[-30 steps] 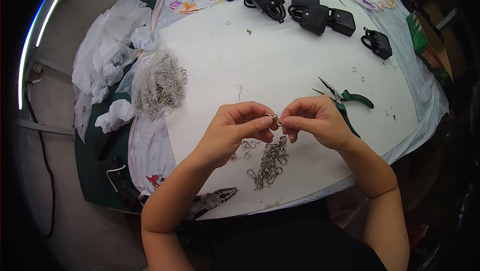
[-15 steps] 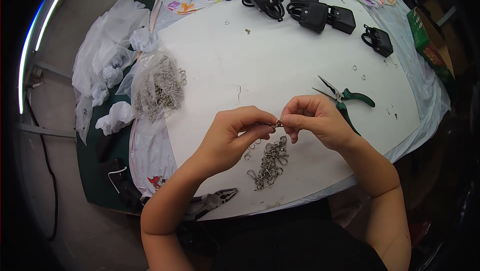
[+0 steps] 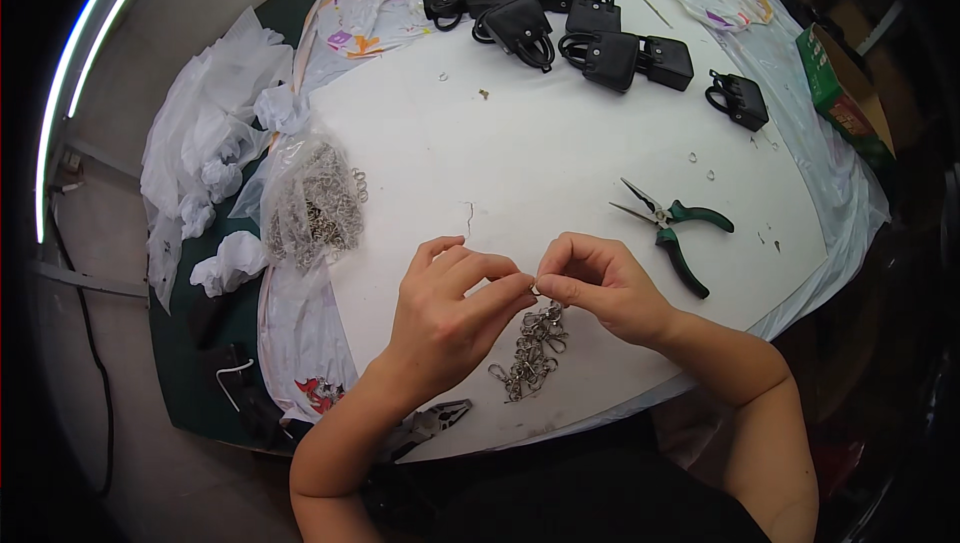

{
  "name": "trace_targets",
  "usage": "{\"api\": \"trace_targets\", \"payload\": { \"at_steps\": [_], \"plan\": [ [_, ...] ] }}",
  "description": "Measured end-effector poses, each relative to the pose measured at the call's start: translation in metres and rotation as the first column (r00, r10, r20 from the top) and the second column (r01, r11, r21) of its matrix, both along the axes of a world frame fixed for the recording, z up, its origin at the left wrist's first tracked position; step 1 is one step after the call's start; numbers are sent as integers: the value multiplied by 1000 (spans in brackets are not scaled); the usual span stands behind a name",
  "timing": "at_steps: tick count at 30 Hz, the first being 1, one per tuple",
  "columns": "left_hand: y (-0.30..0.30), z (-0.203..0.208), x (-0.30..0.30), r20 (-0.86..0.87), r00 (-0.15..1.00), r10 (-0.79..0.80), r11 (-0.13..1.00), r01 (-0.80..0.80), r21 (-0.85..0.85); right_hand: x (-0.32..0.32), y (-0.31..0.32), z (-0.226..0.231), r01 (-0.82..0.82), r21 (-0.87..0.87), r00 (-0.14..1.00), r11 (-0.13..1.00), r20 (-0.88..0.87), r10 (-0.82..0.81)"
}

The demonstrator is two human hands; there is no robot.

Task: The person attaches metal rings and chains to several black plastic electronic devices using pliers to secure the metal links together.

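Note:
My left hand (image 3: 440, 313) and my right hand (image 3: 608, 293) meet over the near middle of the white board. Thumb and forefinger of each hand pinch at one small metal ring (image 3: 535, 290), mostly covered by the fingertips. Just below them lies a pile of silver swivel clasps with rings (image 3: 535, 358). To the right of my right hand rest needle-nose pliers (image 3: 672, 218) with green handles, jaws apart. A second pair of pliers (image 3: 440, 421) lies by the near edge, partly behind my left forearm.
Several small black handbag-shaped cases (image 3: 605, 61) stand along the far side. A clear bag of metal rings (image 3: 312, 208) sits at the left, near crumpled white plastic (image 3: 205, 133). A green box (image 3: 845, 88) stands far right. Loose rings (image 3: 693, 158) lie beyond the green-handled pliers.
The metal clasp that showed at my left fingertips is no longer visible there. My left fingers have turned and spread, and both hands now pinch close together. The whole view has shifted slightly.

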State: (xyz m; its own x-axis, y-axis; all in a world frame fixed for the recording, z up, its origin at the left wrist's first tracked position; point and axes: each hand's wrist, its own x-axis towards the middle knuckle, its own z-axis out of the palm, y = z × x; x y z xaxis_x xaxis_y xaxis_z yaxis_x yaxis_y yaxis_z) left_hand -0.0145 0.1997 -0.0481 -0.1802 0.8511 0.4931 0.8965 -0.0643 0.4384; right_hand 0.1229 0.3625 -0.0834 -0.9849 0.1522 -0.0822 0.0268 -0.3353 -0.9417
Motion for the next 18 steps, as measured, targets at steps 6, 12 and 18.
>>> {"api": "trace_targets", "payload": {
  "at_steps": [6,12,18],
  "plan": [
    [-6,11,4,-19,1000,-21,999,20,-37,4,-12,4,203,415,950,887,-302,-76],
    [-18,6,-3,275,960,-47,998,59,-36,-2,-22,11,305,503,902,809,-426,-75],
    [-44,11,4,571,817,-83,994,108,-10,-3,-1,35,217,779,892,589,-403,205]
  ]
}}
